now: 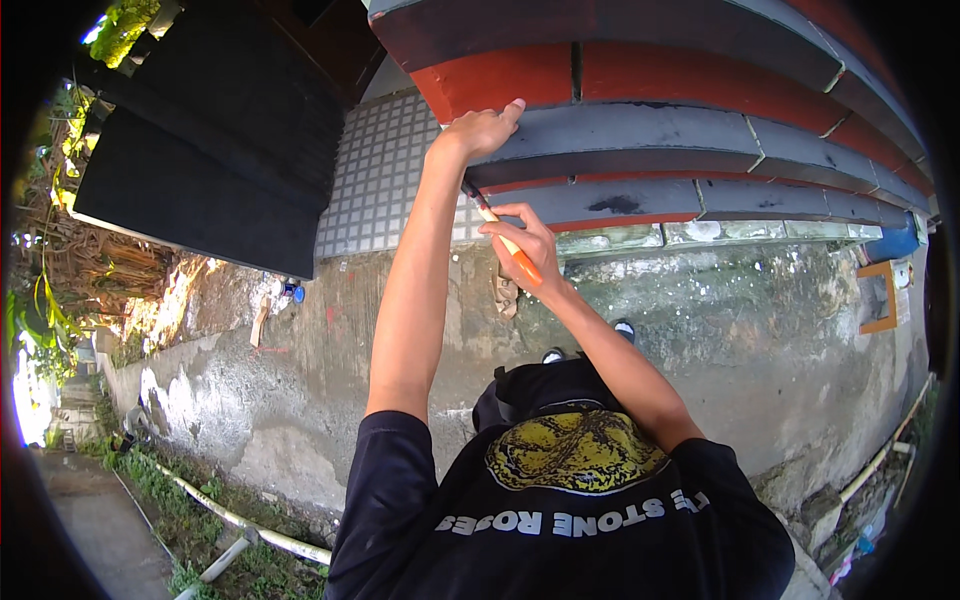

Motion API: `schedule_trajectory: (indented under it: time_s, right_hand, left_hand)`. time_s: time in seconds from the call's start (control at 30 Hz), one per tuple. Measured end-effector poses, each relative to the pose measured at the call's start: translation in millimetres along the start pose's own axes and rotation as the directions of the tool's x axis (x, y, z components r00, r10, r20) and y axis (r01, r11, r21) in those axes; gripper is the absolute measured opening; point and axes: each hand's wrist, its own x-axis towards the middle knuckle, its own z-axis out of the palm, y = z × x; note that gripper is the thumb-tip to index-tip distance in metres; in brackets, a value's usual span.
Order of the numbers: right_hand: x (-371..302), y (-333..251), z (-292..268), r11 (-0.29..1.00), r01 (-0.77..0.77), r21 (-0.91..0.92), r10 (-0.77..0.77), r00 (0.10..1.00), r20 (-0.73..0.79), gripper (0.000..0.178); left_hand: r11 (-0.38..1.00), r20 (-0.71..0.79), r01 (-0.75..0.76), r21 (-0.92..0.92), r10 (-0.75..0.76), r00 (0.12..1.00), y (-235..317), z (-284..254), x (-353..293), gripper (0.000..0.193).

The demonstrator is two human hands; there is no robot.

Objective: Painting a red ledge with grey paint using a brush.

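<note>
I have the right hand (532, 248) closed, its fingers gripping a brush (522, 263) by the pale and orange handle. The brush is tilted; its dark end points up and to the left, just beside the left wrist and near the left end of the steps. Contact between that end and a step cannot be confirmed.

I have the left hand (480, 132) at the left end of a grey step (630, 135). One digit extends over the step; the others are partly hidden, so I cannot tell whether the fingers are open or closed.

Adjacent parts: red risers (665, 75) alternate with the grey steps, and a dark patch (615, 204) marks a lower step. A tiled floor (370, 170) lies to the left, beside a black panel (205, 185).

Containers: a small blue container (293, 292) stands on the concrete ground (700, 375), left of the arms. At far right, a larger blue object (893, 243) is near a wood-framed box (878, 299). I cannot determine the contents of the small container or the box.
</note>
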Motion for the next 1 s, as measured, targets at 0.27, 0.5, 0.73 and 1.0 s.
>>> schedule_trajectory:
  time_s: [0.27,0.5,0.73,1.0]
  right_hand:
    - [16.4,-11.3,-9.0,0.998,0.039,0.043,-0.041,0.999,0.028,0.018]
    - [5.1,11.7,-32.1,0.998,-0.055,-0.036,0.043,0.960,-0.276,0.019]
    - [1.8,5.2,-45.8,0.993,-0.065,0.097,0.078,0.988,-0.137,0.016]
    - [-0.9,54.3,-180.7,0.962,-0.254,0.105,0.275,0.888,-0.368,0.011]
  left_hand:
    - [1.000,0.028,0.021,0.015,-0.021,0.999,-1.5,1.0,6.9,0.089]
    - [1.000,0.002,-0.018,-0.020,0.018,1.000,-2.7,2.3,-1.7,0.088]
    - [0.999,0.011,0.022,0.047,-0.022,1.000,-2.5,2.4,5.9,0.085]
    - [0.994,-0.038,-0.002,0.112,0.006,0.999,-9.2,6.1,6.9,0.082]
